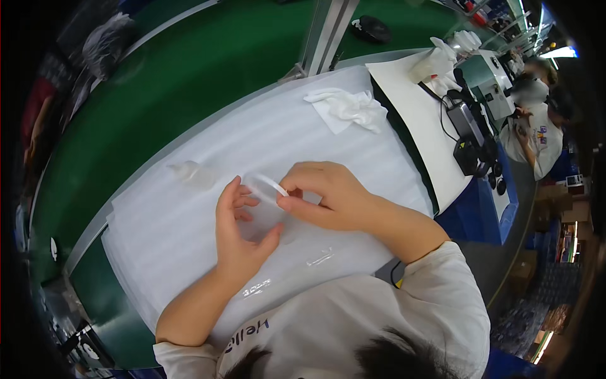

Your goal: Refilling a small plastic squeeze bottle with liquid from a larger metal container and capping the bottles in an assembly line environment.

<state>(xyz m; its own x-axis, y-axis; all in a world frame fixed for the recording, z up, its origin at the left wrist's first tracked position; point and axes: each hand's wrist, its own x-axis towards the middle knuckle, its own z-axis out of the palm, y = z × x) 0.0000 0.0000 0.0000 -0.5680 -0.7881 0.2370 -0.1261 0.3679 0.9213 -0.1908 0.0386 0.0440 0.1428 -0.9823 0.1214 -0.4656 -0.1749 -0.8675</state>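
Between the thumb and fingers of my right hand (319, 192) is a thin white curved piece (270, 184), seen nearly edge-on. It looks like the rim of a pale round part, but its full shape is hard to make out against the white sheet. My left hand (238, 230) is just left of it, fingers apart and slightly curled, with nothing visible in its grasp. Both hands are above white foam sheeting (164, 252) spread over the bench. Beyond my left hand, a small translucent bottle with a narrow tip (192, 175) lies on the sheeting.
A crumpled white cloth (353, 110) lies at the far right of the sheeting. Right of it are a white board (404, 95), dark devices with cables (470, 129), a green-grey machine (486, 82) and a blue tray (480, 221). A metal post (325, 38) rises behind. Another person (536, 132) sits at right.
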